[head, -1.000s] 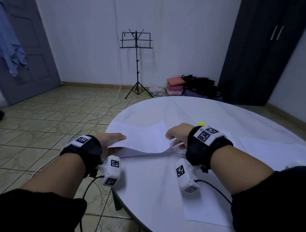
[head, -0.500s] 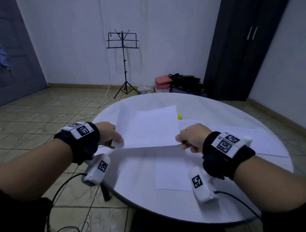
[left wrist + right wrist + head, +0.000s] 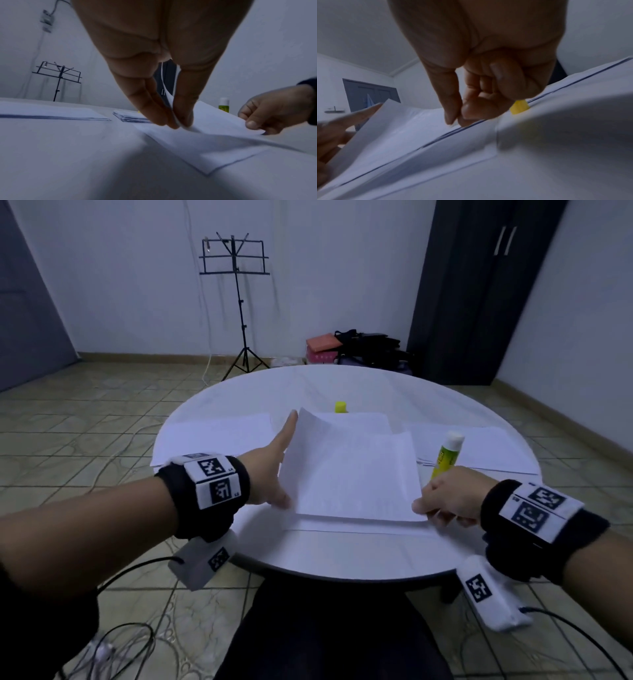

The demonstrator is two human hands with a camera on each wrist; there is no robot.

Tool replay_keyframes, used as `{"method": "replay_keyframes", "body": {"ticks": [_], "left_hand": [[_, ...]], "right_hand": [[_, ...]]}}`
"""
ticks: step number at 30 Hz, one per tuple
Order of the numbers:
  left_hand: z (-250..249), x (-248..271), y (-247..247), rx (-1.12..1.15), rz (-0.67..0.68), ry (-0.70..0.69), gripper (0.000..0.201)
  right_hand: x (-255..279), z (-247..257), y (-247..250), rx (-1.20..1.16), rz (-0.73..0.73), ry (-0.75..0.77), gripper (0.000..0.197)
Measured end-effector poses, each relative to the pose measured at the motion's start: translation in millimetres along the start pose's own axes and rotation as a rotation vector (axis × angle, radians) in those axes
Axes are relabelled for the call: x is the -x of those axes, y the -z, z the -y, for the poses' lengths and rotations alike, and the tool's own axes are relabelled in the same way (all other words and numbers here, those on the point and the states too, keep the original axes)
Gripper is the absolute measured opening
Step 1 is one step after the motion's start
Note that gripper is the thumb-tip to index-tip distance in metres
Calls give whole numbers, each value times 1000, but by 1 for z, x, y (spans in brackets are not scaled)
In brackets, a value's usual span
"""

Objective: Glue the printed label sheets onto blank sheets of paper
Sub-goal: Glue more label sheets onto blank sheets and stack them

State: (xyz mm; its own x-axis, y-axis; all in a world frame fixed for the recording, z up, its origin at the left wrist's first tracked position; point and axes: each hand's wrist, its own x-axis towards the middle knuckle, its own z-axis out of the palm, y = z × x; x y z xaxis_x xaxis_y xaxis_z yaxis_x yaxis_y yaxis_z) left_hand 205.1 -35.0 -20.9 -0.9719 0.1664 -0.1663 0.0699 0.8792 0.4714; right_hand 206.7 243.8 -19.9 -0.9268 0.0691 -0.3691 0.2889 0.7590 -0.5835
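Both hands lower a sheet onto the sheet below at the table's near edge: the left hand pinches its left side with straight fingers, the right hand pinches its near right corner. This looks like laying a label sheet, though no print shows; next, square the edges and press flat. The glue stick stands just right, paper stacks flank it, and open room lies far.

Paper sheet matt, thin; table smooth, slight sheen; glue stick glossy plastic; floor glazed tile.
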Motion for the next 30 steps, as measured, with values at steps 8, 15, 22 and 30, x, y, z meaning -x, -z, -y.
{"method": "replay_keyframes", "body": {"ticks": [8, 15, 22, 30], "left_hand": [[-10, -9, -2, -175, 129, 12, 68], [1, -17, -12, -97, 193, 30, 36], [10, -21, -15, -39, 201, 30, 36], [13, -22, -13, -19, 230, 25, 34]], "right_hand": [[-6, -9, -4, 56, 6, -60, 26], [-11, -13, -4, 77, 21, -55, 25], [-10, -14, -4, 103, 38, -13, 28], [-9, -17, -6, 64, 11, 17, 27]]}}
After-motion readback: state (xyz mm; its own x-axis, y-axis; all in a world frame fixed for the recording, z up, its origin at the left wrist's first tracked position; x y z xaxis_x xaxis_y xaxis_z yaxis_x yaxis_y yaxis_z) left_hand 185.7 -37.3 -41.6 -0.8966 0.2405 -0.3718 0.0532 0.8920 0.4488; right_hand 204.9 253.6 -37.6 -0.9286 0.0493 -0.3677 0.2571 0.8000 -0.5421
